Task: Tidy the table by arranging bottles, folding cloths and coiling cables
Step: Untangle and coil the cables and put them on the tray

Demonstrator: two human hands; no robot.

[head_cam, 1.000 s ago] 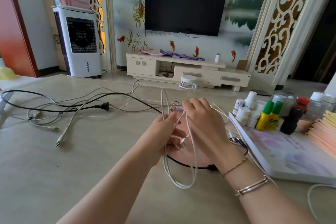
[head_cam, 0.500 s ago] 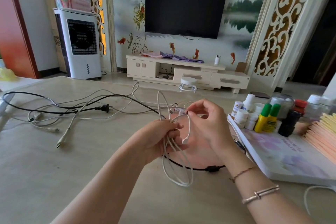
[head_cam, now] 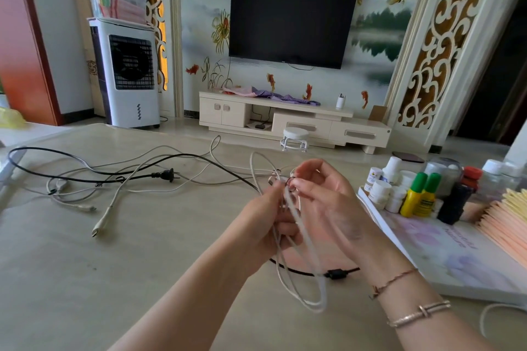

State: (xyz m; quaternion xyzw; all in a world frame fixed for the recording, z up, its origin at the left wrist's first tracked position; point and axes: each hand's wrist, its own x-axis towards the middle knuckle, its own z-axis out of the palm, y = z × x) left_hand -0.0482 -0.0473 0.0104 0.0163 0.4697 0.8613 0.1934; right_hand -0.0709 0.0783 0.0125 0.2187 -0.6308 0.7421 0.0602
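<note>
A white cable (head_cam: 309, 273) hangs in several loops above the beige table (head_cam: 119, 273). My left hand (head_cam: 269, 225) grips the top of the loops. My right hand (head_cam: 328, 205) pinches the cable's end near the top of the bundle, its fingers curled. A tangle of white and black cables (head_cam: 114, 179) lies on the table to the left, with a black plug (head_cam: 166, 175). Small bottles (head_cam: 410, 194) stand grouped at the right. Folded peach cloths (head_cam: 510, 222) lie at the far right.
A white floral board (head_cam: 456, 259) lies under the bottles at the right. A black cable (head_cam: 336, 273) runs across the table below my hands. Another white cable end (head_cam: 484, 319) curls at the lower right. Beyond the table stand a TV cabinet and an air cooler.
My right hand has lifted and brought the cable's end up to the top of the loops. The loops have swung slightly and hang longer below my left hand.
</note>
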